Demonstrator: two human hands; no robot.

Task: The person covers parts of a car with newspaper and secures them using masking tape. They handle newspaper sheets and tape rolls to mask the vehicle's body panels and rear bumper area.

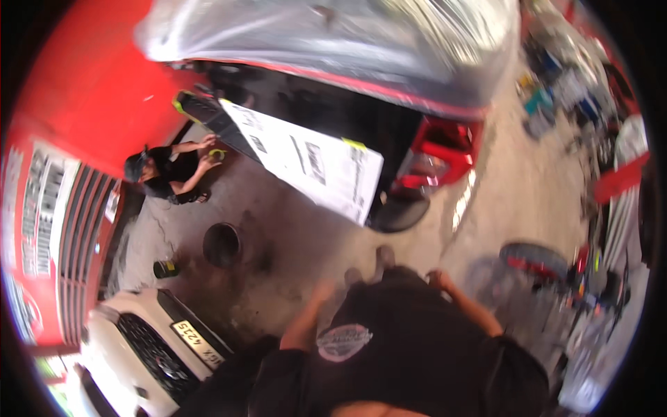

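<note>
My left hand [324, 290] hangs low beside my body, smeared by motion, so its fingers do not show clearly. On the other side, my right hand [439, 280] is also held low at my side; its fingers are too blurred to read. Neither hand touches the vehicle. In front of me is a dark vehicle body part with a red tail light [445, 151]. A large white printed paper sheet [306, 158] covers part of it, with yellow-green tape [354, 144] at its edge. Clear plastic sheeting [333, 31] drapes over the top.
A co-worker [174, 170] in black crouches at the left, holding a yellow-green roll of tape [217, 155]. Behind stand a dark bucket [222, 244] and a small tin [165, 269]. A white car [149, 354] is lower left. A wheel [533, 260] and clutter [556, 97] line the right.
</note>
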